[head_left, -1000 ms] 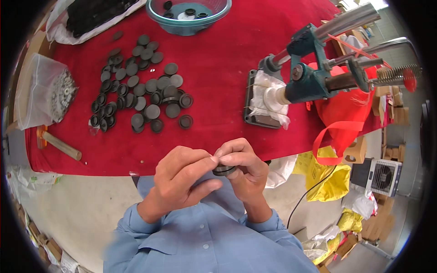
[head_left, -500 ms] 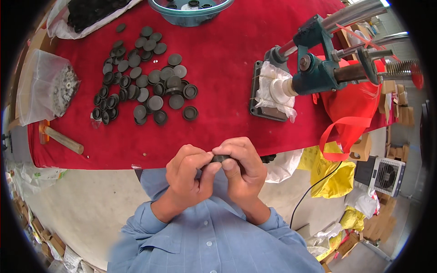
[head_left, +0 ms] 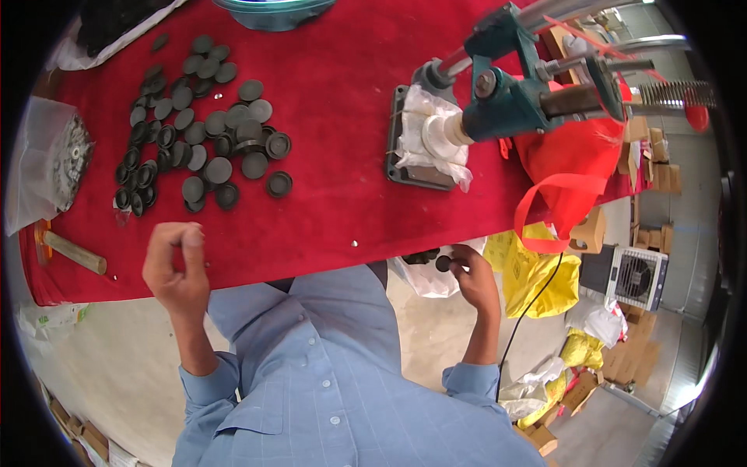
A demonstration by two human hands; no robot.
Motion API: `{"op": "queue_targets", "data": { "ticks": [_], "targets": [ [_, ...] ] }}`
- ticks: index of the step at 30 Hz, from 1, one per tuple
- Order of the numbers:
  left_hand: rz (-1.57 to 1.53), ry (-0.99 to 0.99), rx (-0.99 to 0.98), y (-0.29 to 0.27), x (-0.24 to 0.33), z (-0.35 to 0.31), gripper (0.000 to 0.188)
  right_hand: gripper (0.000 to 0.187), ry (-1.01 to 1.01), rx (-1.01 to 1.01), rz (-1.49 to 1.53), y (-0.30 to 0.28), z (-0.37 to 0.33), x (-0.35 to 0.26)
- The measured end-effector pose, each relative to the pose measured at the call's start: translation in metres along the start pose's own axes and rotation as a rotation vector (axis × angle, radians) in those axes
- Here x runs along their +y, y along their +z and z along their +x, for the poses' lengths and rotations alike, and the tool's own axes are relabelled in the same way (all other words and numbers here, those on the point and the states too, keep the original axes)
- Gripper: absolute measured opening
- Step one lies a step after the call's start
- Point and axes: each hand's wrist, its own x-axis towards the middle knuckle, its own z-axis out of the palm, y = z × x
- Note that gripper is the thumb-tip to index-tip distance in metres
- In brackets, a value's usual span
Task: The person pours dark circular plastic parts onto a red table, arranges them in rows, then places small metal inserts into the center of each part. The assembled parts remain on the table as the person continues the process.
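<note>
My right hand is off the table's front edge, its fingertips pinching a round black cap. Just beneath it hangs a white bag with dark pieces inside. My left hand is raised by the front edge of the red-covered table, fingers curled in against the thumb; nothing shows between them. Beyond that hand lies a loose spread of several round black caps, some face down, others showing their hollow side.
A green hand press stands at the right, a red bag beside it. Left lie a hammer and a clear bag of metal parts. A teal basin sits at the back. Yellow bags and a black cord are at lower right.
My hands were together around a small dark piece and have parted. The left moved left toward the caps; the right went right, over the white bag, with a cap. The view has shifted.
</note>
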Motion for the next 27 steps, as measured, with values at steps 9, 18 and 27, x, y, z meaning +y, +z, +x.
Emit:
{"op": "queue_targets", "data": {
  "ticks": [9, 18, 27],
  "targets": [
    [0.651, -0.033, -0.052, -0.044, -0.066, 0.043, 0.068, 0.042, -0.304, -0.402, 0.182, -0.032, 0.028, -0.168],
    [0.757, -0.043, -0.345, -0.006, -0.034, 0.043, 0.076, 0.07, -0.972, 0.044, -0.101, 0.077, 0.122, -0.33],
    [0.712, 0.013, -0.37, -0.022, -0.04, 0.077, 0.075, 0.074, -1.066, 0.15, -0.35, 0.129, 0.171, -0.343]
  ]
}}
